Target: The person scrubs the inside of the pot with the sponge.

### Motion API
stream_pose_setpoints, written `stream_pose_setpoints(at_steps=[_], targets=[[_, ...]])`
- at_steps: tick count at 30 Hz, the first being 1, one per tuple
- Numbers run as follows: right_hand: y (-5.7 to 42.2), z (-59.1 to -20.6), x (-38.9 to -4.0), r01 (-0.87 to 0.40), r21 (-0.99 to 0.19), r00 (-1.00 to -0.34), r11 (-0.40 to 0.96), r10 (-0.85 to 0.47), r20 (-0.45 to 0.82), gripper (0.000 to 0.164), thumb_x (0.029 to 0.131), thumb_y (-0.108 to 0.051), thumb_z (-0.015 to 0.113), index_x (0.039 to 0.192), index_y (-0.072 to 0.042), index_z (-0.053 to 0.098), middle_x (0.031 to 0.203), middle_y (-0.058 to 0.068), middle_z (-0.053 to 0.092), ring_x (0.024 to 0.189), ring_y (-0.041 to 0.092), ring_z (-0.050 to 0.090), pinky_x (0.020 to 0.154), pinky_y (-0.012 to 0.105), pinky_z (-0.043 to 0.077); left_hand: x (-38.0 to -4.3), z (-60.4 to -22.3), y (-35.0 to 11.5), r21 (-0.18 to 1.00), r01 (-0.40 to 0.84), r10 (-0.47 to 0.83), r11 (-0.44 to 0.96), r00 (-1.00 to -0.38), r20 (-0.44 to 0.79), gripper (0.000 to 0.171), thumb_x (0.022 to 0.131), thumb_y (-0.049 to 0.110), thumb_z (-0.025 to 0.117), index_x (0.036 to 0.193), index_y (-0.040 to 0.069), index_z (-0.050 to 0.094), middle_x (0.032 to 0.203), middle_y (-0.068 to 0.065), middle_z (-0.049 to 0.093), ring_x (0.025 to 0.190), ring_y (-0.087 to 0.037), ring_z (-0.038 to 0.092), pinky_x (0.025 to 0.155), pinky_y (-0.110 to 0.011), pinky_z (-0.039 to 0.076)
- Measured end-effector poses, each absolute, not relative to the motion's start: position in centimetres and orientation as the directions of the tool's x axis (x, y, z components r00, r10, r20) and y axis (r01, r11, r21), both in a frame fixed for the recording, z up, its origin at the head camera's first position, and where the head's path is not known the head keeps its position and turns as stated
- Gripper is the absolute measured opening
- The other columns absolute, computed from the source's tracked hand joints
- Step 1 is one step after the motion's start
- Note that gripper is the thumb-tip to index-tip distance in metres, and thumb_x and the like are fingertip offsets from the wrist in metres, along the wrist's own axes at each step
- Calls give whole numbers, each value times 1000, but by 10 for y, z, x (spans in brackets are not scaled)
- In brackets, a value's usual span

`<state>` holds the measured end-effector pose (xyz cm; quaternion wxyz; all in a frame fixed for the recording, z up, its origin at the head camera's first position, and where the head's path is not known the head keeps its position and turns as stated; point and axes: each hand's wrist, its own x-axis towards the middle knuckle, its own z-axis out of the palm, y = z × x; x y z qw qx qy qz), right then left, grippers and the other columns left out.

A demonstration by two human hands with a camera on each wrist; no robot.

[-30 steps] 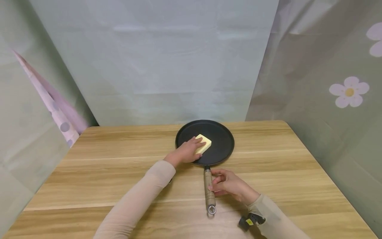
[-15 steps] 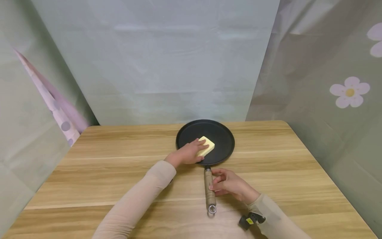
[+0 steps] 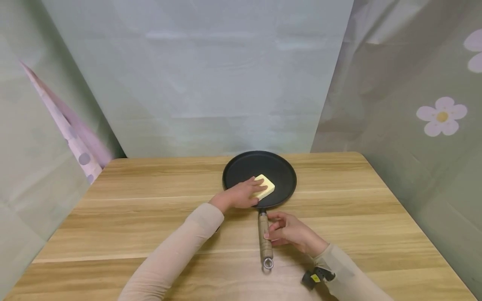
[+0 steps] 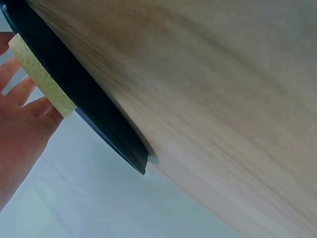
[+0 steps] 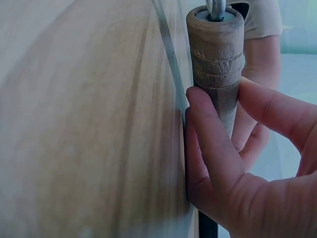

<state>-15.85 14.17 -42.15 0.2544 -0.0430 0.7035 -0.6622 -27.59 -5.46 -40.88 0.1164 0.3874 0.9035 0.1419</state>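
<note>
A round, flat black frying pan [image 3: 244, 162] lies toward the back of the wooden table, its brown wooden handle [image 3: 265, 242] pointing at me. On its surface rests a pale yellow sponge [image 3: 268, 191], seen edge-on as a thick block [image 4: 42, 77] in the left wrist view. My left hand [image 3: 241, 195] holds the sponge against the pan, fingers spread over its top and thumb at its near edge. From the right, my right hand [image 3: 295, 235] pinches the handle between thumb and fingers; the right wrist view shows the fingertips [image 5: 198, 96] on the wood.
The wooden table [image 3: 124, 209] spreads to both sides of the pan. A pale curtain [image 3: 226, 75] hangs close behind its back edge, and a flowered one [image 3: 406, 138] at the right. A metal ring [image 3: 268, 263] ends the handle.
My left hand has slid the sponge a little right and toward me across the pan. My right hand and the pan have stayed nearly still.
</note>
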Motion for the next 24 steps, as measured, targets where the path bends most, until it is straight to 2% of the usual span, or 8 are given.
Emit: stream_pose_setpoints(at_steps=[17, 24], targets=[[144, -422, -159, 274, -954, -861, 121, -412, -300, 69, 80, 4, 69, 138, 13, 32, 93, 12, 54, 81, 19, 60, 79, 44, 56, -275, -408, -35, 365, 717, 791, 593, -603, -101, 53, 99, 19, 53, 149, 14, 38, 158, -8, 22, 144, -38, 12, 115, -50, 19], [144, -422, -159, 273, -955, -859, 115, -418, -296, 69, 80, 3, 69, 138, 13, 32, 94, 12, 54, 81, 19, 60, 80, 44, 55, -274, -409, -34, 334, 707, 772, 623, -625, -116, 53, 99, 25, 52, 150, 21, 37, 159, -2, 21, 146, -33, 12, 111, -57, 23]])
